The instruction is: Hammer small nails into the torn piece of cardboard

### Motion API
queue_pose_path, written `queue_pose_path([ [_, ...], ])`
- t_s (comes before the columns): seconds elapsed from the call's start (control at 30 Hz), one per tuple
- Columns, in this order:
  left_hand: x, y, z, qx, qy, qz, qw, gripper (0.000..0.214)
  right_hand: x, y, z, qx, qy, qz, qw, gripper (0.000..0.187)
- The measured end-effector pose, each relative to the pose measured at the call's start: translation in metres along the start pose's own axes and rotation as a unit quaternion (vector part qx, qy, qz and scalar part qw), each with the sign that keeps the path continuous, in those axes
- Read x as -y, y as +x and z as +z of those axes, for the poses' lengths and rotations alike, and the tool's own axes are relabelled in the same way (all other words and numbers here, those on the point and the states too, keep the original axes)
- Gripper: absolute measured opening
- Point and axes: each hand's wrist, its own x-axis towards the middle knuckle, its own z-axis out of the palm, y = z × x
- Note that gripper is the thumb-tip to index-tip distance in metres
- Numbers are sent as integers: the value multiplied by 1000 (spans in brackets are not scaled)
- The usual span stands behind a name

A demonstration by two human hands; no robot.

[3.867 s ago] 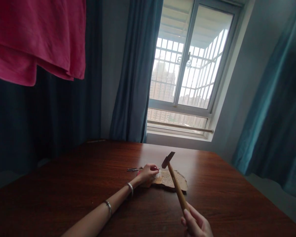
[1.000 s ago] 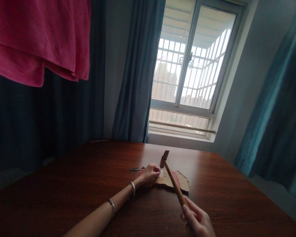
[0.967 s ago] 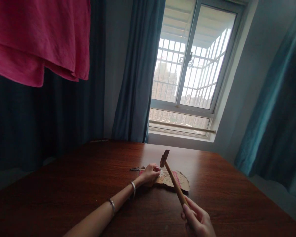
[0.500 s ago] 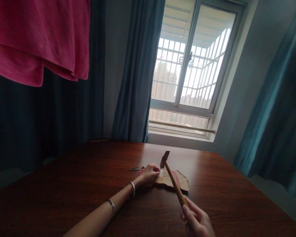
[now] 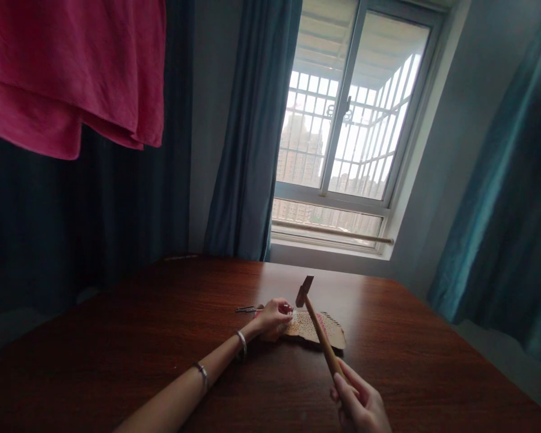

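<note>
In my right hand point(image 5: 363, 400) is a hammer point(image 5: 322, 337), gripped low on its wooden handle. The hammer's head is raised above a tan piece of cardboard point(image 5: 313, 329) dotted with many small holes and showing pink patches. My left hand point(image 5: 275, 315) rests at the cardboard's left part, its thumb and fingertips pinched on a small, thin nail-like piece point(image 5: 292, 312), too small to see well. Left of that hand lie several thin metal pieces point(image 5: 246, 310) on the table. My left fingers hide the cardboard's left end in part.
The dark red-brown wooden table point(image 5: 130, 349) stretches out on all sides of the cardboard. Beyond it are a barred window point(image 5: 342, 138) and blue curtains point(image 5: 247, 144). A pink cloth point(image 5: 94, 78) hangs at the upper left.
The hammer's head has moved slightly right, away from my left fingertips. My left hand stays at the same spot on the cardboard, still pinched.
</note>
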Motion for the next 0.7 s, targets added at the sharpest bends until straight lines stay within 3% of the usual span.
queue_pose_path([
  [0.27,-2,3,-15,84,-89,-11,992,36,-2,1,-1,-15,2,-12,1000,74],
  [0.47,-8,9,-38,117,-80,-26,990,44,5,-2,-5,-39,7,-17,999,73],
  [0.6,-16,14,-72,180,9,-57,982,45,15,-2,-24,-123,-65,-64,988,70],
  [0.7,-14,16,-102,136,155,-78,975,39,23,-1,-45,-221,-175,-108,953,58],
])
